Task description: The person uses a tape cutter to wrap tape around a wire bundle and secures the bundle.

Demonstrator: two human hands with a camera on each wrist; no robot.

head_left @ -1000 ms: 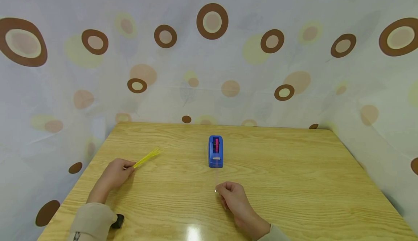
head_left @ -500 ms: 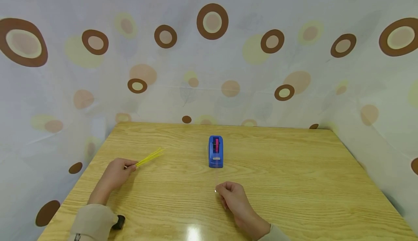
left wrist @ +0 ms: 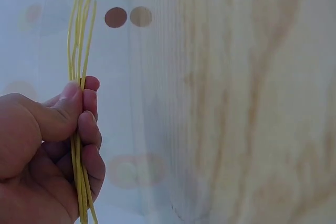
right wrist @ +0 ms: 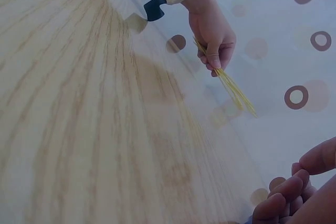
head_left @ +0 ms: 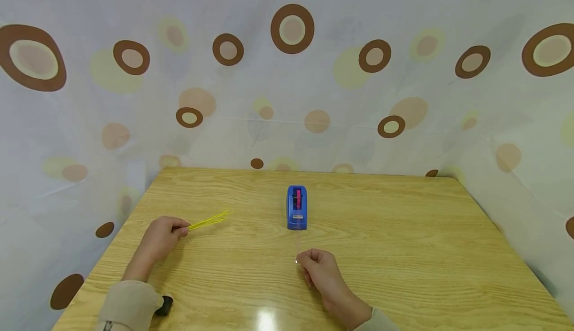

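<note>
Grips a few thin yellow strands (head_left: 209, 220) in the left hand (head_left: 159, 239), pressing thumb to fingers partway along their length. Lets them stand out slightly fanned beyond the thumb and run on below it, across the palm, out of the left wrist view at the bottom. In the head view, points their fanned ends over the table (head_left: 403, 231) towards the blue tape dispenser (head_left: 290, 216), well apart from it. With the right hand (head_left: 325, 276), pinches a faint strip of tape (head_left: 298, 241) between thumb and finger, near the dispenser. Holds that strip stretched from the dispenser's near end straight to the grip. Wears a beige sleeve (head_left: 127, 303) on the left arm.
</note>
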